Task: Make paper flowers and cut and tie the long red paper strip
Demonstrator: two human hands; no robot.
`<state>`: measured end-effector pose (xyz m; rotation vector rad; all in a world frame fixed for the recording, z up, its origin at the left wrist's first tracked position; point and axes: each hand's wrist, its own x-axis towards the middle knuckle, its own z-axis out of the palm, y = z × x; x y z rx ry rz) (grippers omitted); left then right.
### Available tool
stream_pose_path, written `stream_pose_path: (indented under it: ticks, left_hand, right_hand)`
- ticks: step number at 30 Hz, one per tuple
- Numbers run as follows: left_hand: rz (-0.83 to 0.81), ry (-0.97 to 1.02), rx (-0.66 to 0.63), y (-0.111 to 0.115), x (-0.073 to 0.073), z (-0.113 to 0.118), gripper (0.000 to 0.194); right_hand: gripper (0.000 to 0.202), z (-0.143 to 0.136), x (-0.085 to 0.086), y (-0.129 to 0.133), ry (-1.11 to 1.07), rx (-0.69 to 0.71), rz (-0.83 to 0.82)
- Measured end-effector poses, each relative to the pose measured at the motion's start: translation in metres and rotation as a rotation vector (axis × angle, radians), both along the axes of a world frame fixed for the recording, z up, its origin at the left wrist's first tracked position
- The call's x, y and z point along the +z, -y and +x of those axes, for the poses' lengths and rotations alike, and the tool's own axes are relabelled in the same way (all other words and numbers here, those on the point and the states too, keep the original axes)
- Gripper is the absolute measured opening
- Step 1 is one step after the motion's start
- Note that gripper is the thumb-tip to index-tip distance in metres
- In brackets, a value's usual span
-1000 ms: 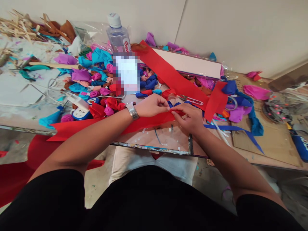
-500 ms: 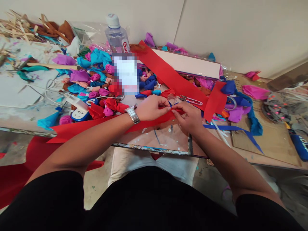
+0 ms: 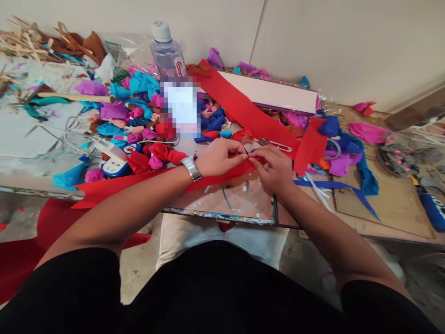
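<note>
In the head view, the left hand (image 3: 222,157) and the right hand (image 3: 274,169) meet just on the near left side of the thread snips (image 3: 282,147). Both grips are closed, thumb against fingers, on the upper edge of a red cloth strip (image 3: 225,178); the fingertips almost touch each other, and a bit of blue pokes up between them (too small to name). The strip lies along the front of the table (image 3: 257,204), its free end well to the left of the snips.

As to what is done, many bunched cloth pieces (image 3: 160,152), red, pink, purple, blue and peach, lie in a heap to the left of the snips, some with white ends that look like wrapped bases. What is left, as I judge it, is most of the held strip: only its pinched end looks worked, and the rest is long and flat. Another wide red strip (image 3: 236,99) runs behind the snips, flat and unbunched, and a blue ribbon (image 3: 327,184) lies to their near right.

Farther left of the snips are a socket block (image 3: 114,168) and, beyond the heap, an upright plastic bottle (image 3: 167,55). A tape roll (image 3: 336,149) sits to their right, among purple and blue scraps.
</note>
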<state>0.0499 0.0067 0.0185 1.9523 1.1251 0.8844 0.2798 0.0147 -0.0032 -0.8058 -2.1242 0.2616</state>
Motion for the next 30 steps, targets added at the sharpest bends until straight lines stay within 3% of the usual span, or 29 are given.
stream_pose_path:
  ticks: [10,18,30]
  left_hand:
    - [-0.162,0.133,-0.014,-0.0036,-0.0039,0.0019,0.033]
    - [-0.209,0.149,0.007,-0.004,-0.0053,0.0013,0.035]
    - [-0.213,0.185,-0.007,-0.0048,-0.0015,0.0021,0.034]
  right_hand:
    - [0.008,-0.0006,0.0008,0.0004,-0.037,-0.006,0.03]
    - [0.007,-0.0004,-0.0011,-0.0017,-0.013,-0.014,0.012]
    - [0.008,0.0025,0.0014,0.0,-0.008,-0.026,0.124]
